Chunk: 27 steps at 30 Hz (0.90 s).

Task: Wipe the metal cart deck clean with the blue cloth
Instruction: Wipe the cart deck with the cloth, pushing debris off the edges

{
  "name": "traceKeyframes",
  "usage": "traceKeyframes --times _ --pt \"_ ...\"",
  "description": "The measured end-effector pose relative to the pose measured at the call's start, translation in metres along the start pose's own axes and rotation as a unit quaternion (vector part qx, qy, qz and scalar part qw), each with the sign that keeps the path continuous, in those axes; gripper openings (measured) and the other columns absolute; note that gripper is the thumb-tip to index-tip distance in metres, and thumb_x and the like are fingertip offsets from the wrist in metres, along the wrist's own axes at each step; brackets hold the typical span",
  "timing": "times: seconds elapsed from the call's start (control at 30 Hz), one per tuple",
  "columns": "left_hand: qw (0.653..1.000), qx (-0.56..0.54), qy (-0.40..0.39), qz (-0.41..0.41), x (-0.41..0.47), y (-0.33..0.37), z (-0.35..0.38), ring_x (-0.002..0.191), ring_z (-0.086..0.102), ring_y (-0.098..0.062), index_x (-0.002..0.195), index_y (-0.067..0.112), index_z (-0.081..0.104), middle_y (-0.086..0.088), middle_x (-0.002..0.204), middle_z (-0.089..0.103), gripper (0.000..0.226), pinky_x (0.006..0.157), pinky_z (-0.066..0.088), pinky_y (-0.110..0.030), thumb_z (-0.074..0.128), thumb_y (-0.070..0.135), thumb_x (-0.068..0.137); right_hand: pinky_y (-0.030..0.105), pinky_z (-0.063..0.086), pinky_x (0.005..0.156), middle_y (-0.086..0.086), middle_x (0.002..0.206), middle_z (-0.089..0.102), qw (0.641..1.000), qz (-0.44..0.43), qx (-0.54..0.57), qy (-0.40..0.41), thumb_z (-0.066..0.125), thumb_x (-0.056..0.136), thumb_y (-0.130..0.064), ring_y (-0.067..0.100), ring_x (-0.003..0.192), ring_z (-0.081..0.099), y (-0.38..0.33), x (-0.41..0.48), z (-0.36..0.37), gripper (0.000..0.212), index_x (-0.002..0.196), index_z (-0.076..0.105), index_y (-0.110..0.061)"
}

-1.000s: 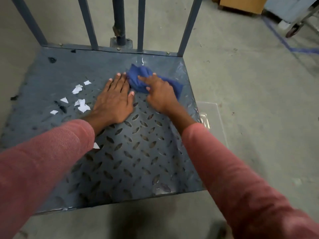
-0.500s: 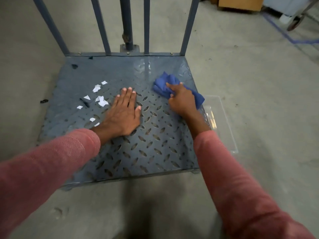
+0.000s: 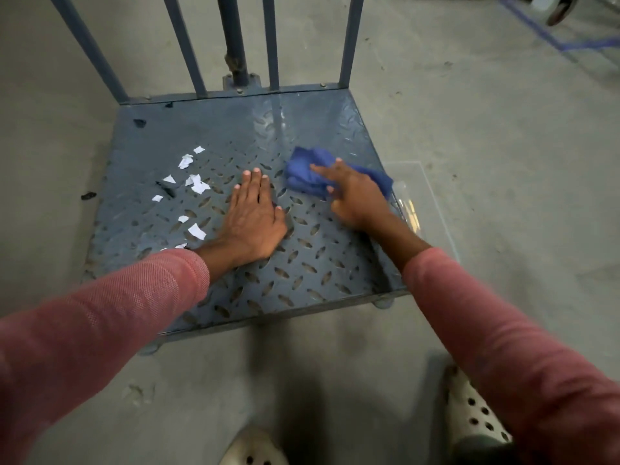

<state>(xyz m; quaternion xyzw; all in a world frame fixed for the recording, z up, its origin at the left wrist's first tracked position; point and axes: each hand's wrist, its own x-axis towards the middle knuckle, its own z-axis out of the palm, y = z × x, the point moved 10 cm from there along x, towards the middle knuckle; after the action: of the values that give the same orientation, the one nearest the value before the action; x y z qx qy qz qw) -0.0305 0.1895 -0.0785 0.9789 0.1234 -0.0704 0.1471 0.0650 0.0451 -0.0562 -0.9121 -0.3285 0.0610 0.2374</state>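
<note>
Cloth (image 3: 307, 169), blue and bunched, sits on the right side of the metal cart deck (image 3: 302, 273), about halfway back and close to the right edge. The right hand (image 3: 355, 199) grips it from above: the index finger stretches across the top, the thumb tucks against the near edge, and the rest of the cloth is bundled under the palm, with a fold poking out on the far right.

The left hand (image 3: 253, 218) lies flat and released on the deck near its middle, palm down, fingers straight and together, just beside the cloth but apart from it.

Torn white paper scraps (image 3: 198, 184) are scattered over the left half of the deck, left of that hand. 5 upright bars (image 3: 271, 45) rise from the far edge.

A clear plastic tray (image 3: 432, 209) rests on the concrete floor (image 3: 503, 129) against the deck's right side. Both arms wear pink sleeves (image 3: 134, 307), and 2 pale perforated shoes (image 3: 469, 407) show at the bottom.
</note>
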Motion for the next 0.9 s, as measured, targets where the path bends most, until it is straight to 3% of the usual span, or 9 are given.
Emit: traceKeyframes --times 0.07,0.1,0.2,0.27,0.4,0.47,0.6,0.8,0.9 --pt "1.0 0.004 0.002 0.004 -0.002 0.003 0.0 0.161 -0.012 -0.027 0.164 0.002 -0.002 -0.015 0.174 -0.01 0.07 0.131 -0.006 -0.041 0.029 0.032 0.11 0.04 0.035 0.115 0.016 0.147 0.048 0.984 0.15 0.032 0.086 0.055 0.088 -0.006 0.033 0.138 0.044 0.037 -0.007 -0.022 0.061 0.147 0.048 -0.02" --pt "1.0 0.006 0.006 0.005 -0.003 0.004 0.0 0.161 -0.011 -0.027 0.165 0.002 -0.002 -0.015 0.174 -0.009 0.069 0.131 -0.005 -0.041 0.029 0.031 0.11 0.042 0.037 0.114 0.016 0.147 0.048 0.981 0.167 0.028 0.1 0.055 0.088 -0.006 0.033 0.137 0.045 0.031 -0.014 -0.019 0.06 0.146 0.048 -0.019" --pt "1.0 0.001 0.025 0.012 -0.004 0.006 0.0 0.162 -0.007 -0.027 0.164 0.001 0.001 -0.016 0.174 -0.005 0.069 0.131 -0.005 -0.041 0.033 0.027 0.109 0.043 0.034 0.117 0.016 0.151 0.044 0.999 0.013 -0.004 0.047 0.057 0.087 -0.004 0.032 0.142 0.039 -0.03 -0.041 0.02 0.064 0.147 0.046 -0.02" --pt "0.999 0.001 0.038 0.022 -0.008 0.007 0.0 0.162 -0.006 -0.027 0.164 0.001 0.003 -0.016 0.174 -0.003 0.067 0.131 -0.005 -0.041 0.031 0.028 0.11 0.039 0.028 0.119 0.015 0.154 0.041 1.0 -0.031 0.0 0.003 0.058 0.086 -0.003 0.031 0.146 0.033 -0.029 -0.047 0.014 0.066 0.148 0.046 -0.02" --pt "0.998 0.015 0.048 0.046 -0.02 0.006 0.002 0.162 -0.006 -0.027 0.165 0.003 0.003 -0.016 0.174 -0.003 0.066 0.131 -0.006 -0.04 0.023 0.037 0.112 0.031 0.029 0.114 0.014 0.15 0.046 0.982 0.168 0.016 0.081 0.056 0.088 -0.005 0.031 0.14 0.041 0.053 -0.038 -0.037 0.061 0.146 0.049 -0.024" --pt "0.997 0.023 0.052 0.046 -0.023 0.007 0.002 0.162 -0.006 -0.027 0.165 0.003 0.003 -0.016 0.174 -0.004 0.066 0.13 -0.006 -0.04 0.022 0.037 0.112 0.033 0.027 0.117 0.013 0.152 0.044 0.981 0.167 0.034 0.096 0.055 0.088 -0.004 0.029 0.145 0.035 0.028 -0.055 -0.027 0.061 0.146 0.049 -0.023" --pt "0.998 0.026 0.053 0.021 -0.02 0.011 0.003 0.162 -0.007 -0.028 0.165 0.002 0.002 -0.017 0.174 -0.004 0.066 0.131 -0.005 -0.042 0.022 0.034 0.111 0.032 0.023 0.12 0.006 0.156 0.04 0.993 0.072 0.071 0.063 0.056 0.083 0.0 0.024 0.15 0.026 -0.048 -0.129 0.015 0.068 0.146 0.049 -0.024" --pt "0.998 0.024 0.049 -0.011 -0.019 0.018 0.008 0.161 -0.011 -0.029 0.164 0.001 -0.003 -0.017 0.173 -0.01 0.068 0.131 -0.006 -0.043 0.02 0.037 0.112 0.042 0.022 0.124 0.008 0.153 0.046 0.96 0.218 0.044 0.17 0.058 0.084 -0.004 0.027 0.15 0.026 0.01 -0.155 -0.011 0.064 0.144 0.051 -0.024" --pt "0.998 0.025 0.063 -0.011 -0.019 0.018 0.006 0.162 -0.009 -0.029 0.164 0.0 -0.001 -0.018 0.174 -0.007 0.068 0.131 -0.006 -0.043 0.021 0.036 0.111 0.043 0.021 0.124 0.008 0.156 0.041 0.945 0.262 0.016 0.193 0.057 0.084 -0.01 0.03 0.15 0.024 0.003 -0.147 -0.012 0.066 0.148 0.046 -0.022"
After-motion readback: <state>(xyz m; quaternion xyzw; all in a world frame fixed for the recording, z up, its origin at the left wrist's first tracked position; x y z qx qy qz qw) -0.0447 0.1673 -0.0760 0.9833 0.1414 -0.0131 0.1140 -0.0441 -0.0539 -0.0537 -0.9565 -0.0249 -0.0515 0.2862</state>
